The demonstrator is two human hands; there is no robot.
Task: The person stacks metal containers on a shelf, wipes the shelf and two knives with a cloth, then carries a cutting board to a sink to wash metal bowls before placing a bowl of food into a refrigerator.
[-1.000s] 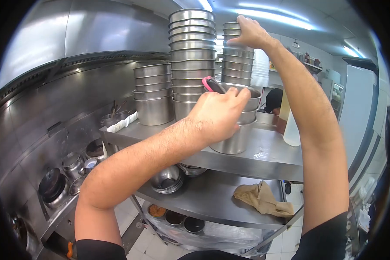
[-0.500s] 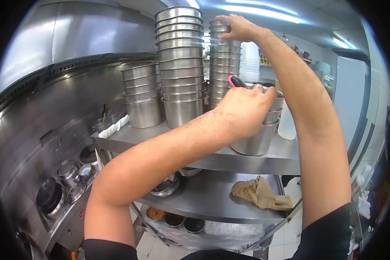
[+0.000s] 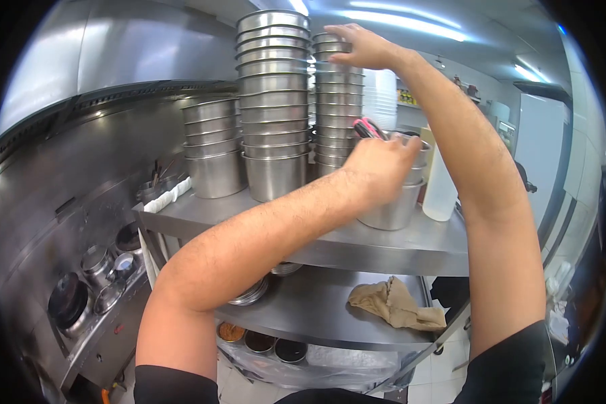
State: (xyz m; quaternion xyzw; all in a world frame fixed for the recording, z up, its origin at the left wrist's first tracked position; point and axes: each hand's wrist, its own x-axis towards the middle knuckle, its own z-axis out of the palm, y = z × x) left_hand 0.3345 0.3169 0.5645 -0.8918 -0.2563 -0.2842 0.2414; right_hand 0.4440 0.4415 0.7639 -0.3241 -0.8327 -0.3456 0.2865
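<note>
My left hand (image 3: 382, 167) is closed around a slim pink-and-black handled object (image 3: 368, 128), whose kind I cannot make out; its lower part is hidden in the fist. The hand is in front of a short stack of steel pots (image 3: 397, 210), covering part of their rims. Higher up, my right hand (image 3: 363, 46) reaches to the top of a tall stack of narrow steel containers (image 3: 339, 99). Its thumb and fingers are spread apart beside the uppermost rims, and nothing shows held in them.
Taller wide pots (image 3: 273, 101) and a shorter pot stack (image 3: 213, 151) stand on the steel shelf (image 3: 384, 252). A translucent bottle (image 3: 440, 185) is at right. Below lies a tan cloth (image 3: 397, 303). Pans (image 3: 69, 301) sit along the left wall.
The view has shifted slightly, so the stacks appear further left. My right hand's fingers look more spread at the stack top. The pink-and-black object stays in my left hand, turned a little.
</note>
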